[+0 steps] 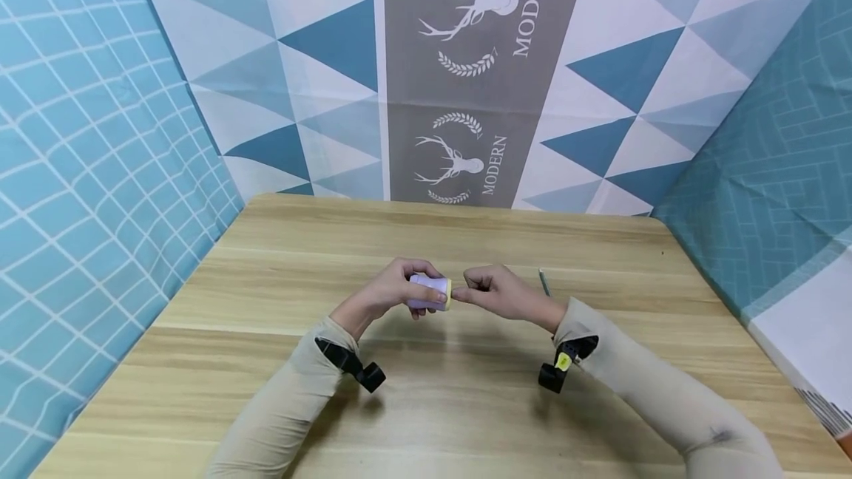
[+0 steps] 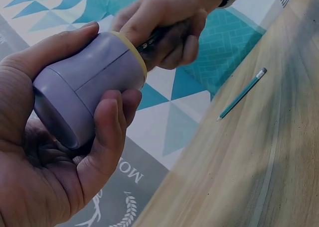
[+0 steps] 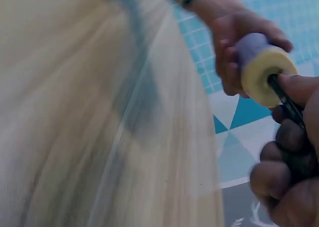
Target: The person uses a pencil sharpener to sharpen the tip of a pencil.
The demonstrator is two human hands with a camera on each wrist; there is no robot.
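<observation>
My left hand (image 1: 389,288) grips a lilac pencil sharpener (image 1: 424,291) with a pale yellow end, fingers and thumb wrapped round its body. The sharpener is held over the table, its yellow end facing my right hand (image 1: 504,293). In the right wrist view, the right hand pinches a dark pencil (image 3: 286,98) between thumb and curled fingers. One end of that pencil sits in the hole of the yellow face (image 3: 259,85). Most of its length is hidden by the fingers. The left wrist view shows the sharpener's rounded lilac base (image 2: 57,105) against the left palm.
A second, green pencil (image 2: 242,94) lies on the wooden table (image 1: 319,242), just beyond my right wrist. Patterned cloth (image 1: 333,80) hangs behind the table, with blue grid cloth (image 1: 100,131) on the left. Each wrist wears a black camera mount (image 1: 349,362).
</observation>
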